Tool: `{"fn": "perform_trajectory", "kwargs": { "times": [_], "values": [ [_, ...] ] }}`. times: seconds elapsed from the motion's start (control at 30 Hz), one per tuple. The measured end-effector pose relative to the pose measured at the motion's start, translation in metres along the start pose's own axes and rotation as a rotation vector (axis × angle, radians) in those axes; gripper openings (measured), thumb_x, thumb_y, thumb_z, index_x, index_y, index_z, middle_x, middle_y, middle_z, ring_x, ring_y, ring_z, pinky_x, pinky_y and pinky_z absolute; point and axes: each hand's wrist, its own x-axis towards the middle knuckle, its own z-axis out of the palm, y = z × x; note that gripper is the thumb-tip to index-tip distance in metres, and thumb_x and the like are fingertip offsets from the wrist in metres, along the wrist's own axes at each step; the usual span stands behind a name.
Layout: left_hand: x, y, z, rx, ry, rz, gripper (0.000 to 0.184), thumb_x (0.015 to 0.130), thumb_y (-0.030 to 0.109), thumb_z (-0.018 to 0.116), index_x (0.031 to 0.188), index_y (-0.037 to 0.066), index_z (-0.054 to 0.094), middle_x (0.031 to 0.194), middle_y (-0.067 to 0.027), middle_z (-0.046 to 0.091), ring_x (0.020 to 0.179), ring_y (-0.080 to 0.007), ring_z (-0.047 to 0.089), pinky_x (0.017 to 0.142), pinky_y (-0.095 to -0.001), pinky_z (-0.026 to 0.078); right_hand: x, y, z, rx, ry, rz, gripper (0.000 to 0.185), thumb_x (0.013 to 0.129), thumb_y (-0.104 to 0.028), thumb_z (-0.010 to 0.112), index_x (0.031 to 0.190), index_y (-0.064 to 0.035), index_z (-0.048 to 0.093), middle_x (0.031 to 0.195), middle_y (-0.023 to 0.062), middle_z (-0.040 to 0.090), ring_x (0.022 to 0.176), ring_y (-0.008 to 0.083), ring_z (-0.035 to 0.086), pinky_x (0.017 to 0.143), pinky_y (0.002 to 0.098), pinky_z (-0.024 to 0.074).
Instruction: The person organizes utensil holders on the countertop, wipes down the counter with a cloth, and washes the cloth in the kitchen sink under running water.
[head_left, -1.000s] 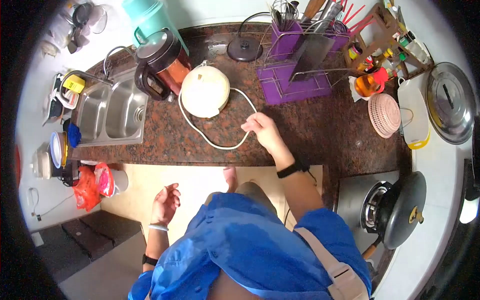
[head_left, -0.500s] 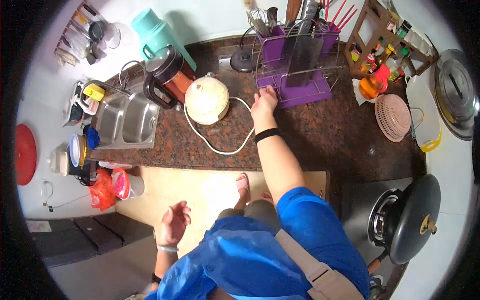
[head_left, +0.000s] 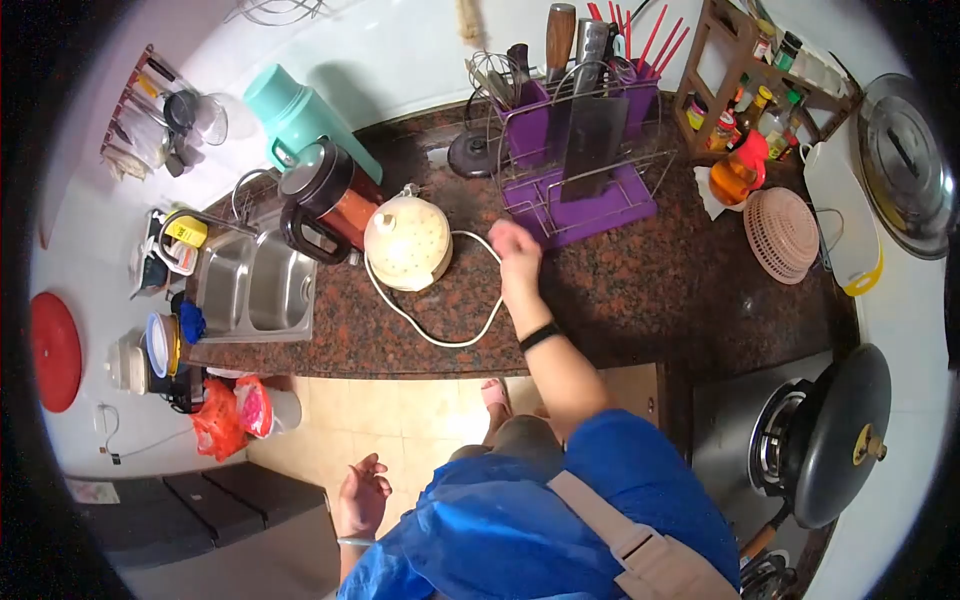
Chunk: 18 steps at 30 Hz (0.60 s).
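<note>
My right hand (head_left: 517, 255) is over the counter, just in front of the purple-based wire knife rack (head_left: 610, 212). Its fingers are blurred and look curled, so what they hold, if anything, cannot be made out. To its left stands a small cream electric cooker (head_left: 408, 243) with its lid on. The cooker's white cord (head_left: 450, 343) loops across the counter and passes behind my right hand. Low over the floor, my left hand (head_left: 362, 497) hangs with loosely bent fingers apart and nothing in them. In the rack stands a broad-bladed cleaver (head_left: 594, 145).
Left of the cooker are a glass kettle (head_left: 345, 190), a mint thermos (head_left: 315, 125) and a double sink (head_left: 280, 280). On the right are a pink basket (head_left: 780, 236), an orange-filled jug (head_left: 737, 180), a bottle rack (head_left: 745, 110) and a lidded wok (head_left: 845, 440) on the stove.
My right hand has drawn back from the rack's front edge towards me, and its fingers have curled. My left hand has lowered. The camera view has shifted slightly.
</note>
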Motion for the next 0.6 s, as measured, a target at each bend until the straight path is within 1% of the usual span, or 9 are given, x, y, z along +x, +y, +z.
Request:
{"fn": "perform_trajectory", "kwargs": {
  "times": [0.03,0.07,0.13,0.27,0.33,0.37,0.47,0.53,0.6],
  "values": [
    [0.004,0.003,0.002,0.000,-0.001,-0.005,0.053,0.095,0.048,0.046,0.119,0.002,0.055,0.099,-0.0072,0.061,0.073,-0.0170,0.058,0.068,-0.0294,0.047,-0.015,-0.008,-0.012,-0.114,-0.262,0.057,0.018,0.096,-0.010,0.051,0.108,-0.0003,0.061,0.101,0.0066,0.064,0.088,0.0132,0.059,0.077,0.0249,0.0462],
    [0.009,0.005,0.005,0.020,-0.013,-0.009,0.052,0.095,0.047,0.047,0.118,0.002,0.056,0.098,-0.0072,0.061,0.073,-0.0169,0.058,0.068,-0.0291,0.047,-0.027,-0.015,-0.021,-0.117,-0.258,0.058,0.018,0.096,-0.010,0.051,0.108,-0.0003,0.061,0.101,0.0066,0.064,0.088,0.0132,0.059,0.077,0.0249,0.0462],
    [0.018,0.009,0.006,0.061,-0.039,-0.012,0.049,0.095,0.045,0.048,0.117,0.002,0.056,0.097,-0.0075,0.061,0.073,-0.0168,0.058,0.066,-0.0287,0.047,-0.039,-0.029,-0.039,-0.124,-0.090,0.106,0.013,0.094,-0.009,0.055,0.099,-0.0007,0.064,0.091,0.0036,0.065,0.080,0.0113,0.059,0.072,0.0239,0.0470],
    [0.033,0.014,0.019,0.140,-0.021,-0.031,0.049,0.096,0.047,0.046,0.114,0.002,0.055,0.094,-0.0075,0.060,0.067,-0.0174,0.057,0.063,-0.0293,0.047,0.003,-0.031,-0.063,-0.298,0.209,-0.271,0.025,0.083,-0.002,0.065,0.108,-0.0006,0.061,0.093,0.0040,0.063,0.080,0.0135,0.059,0.073,0.0272,0.0492],
    [0.037,0.015,0.020,0.136,-0.069,-0.038,0.048,0.095,0.045,0.048,0.115,0.002,0.056,0.096,-0.0083,0.061,0.070,-0.0176,0.058,0.065,-0.0296,0.048,0.021,-0.045,-0.056,-0.411,0.007,-0.216,0.039,0.078,-0.001,0.070,0.115,0.0000,0.059,0.095,0.0055,0.062,0.084,0.0163,0.060,0.074,0.0278,0.0500],
    [0.038,0.015,0.020,0.125,-0.107,-0.042,0.048,0.094,0.044,0.051,0.115,0.001,0.057,0.099,-0.0090,0.062,0.072,-0.0178,0.059,0.067,-0.0299,0.048,0.029,-0.045,-0.053,-0.528,-0.027,-0.237,0.040,0.080,-0.004,0.069,0.119,0.0024,0.058,0.097,0.0049,0.064,0.087,0.0118,0.059,0.078,0.0261,0.0484],
    [0.037,0.016,0.023,0.134,-0.100,-0.046,0.048,0.094,0.044,0.051,0.115,0.002,0.057,0.100,-0.0094,0.062,0.072,-0.0179,0.059,0.067,-0.0305,0.048,0.040,-0.048,-0.050,-0.677,-0.094,-0.246,0.033,0.081,-0.006,0.068,0.112,0.0023,0.062,0.100,0.0079,0.067,0.088,0.0119,0.061,0.079,0.0279,0.0485],
    [0.036,0.012,0.018,0.132,-0.098,-0.042,0.047,0.094,0.044,0.052,0.115,0.002,0.057,0.100,-0.0093,0.062,0.072,-0.0180,0.059,0.067,-0.0308,0.049,0.045,-0.047,-0.055,-0.842,-0.065,-0.373,0.024,0.083,-0.014,0.068,0.104,-0.0025,0.066,0.089,0.0137,0.068,0.078,0.0238,0.065,0.073,0.0353,0.0505],
    [0.033,0.006,0.014,0.129,-0.095,-0.037,0.047,0.094,0.044,0.052,0.115,0.002,0.057,0.100,-0.0093,0.062,0.072,-0.0180,0.060,0.067,-0.0310,0.049,0.044,-0.050,-0.062,-0.857,-0.060,-0.362,0.020,0.084,-0.016,0.067,0.099,-0.0033,0.066,0.084,0.0143,0.067,0.075,0.0254,0.065,0.070,0.0356,0.0501]
  ]
}}
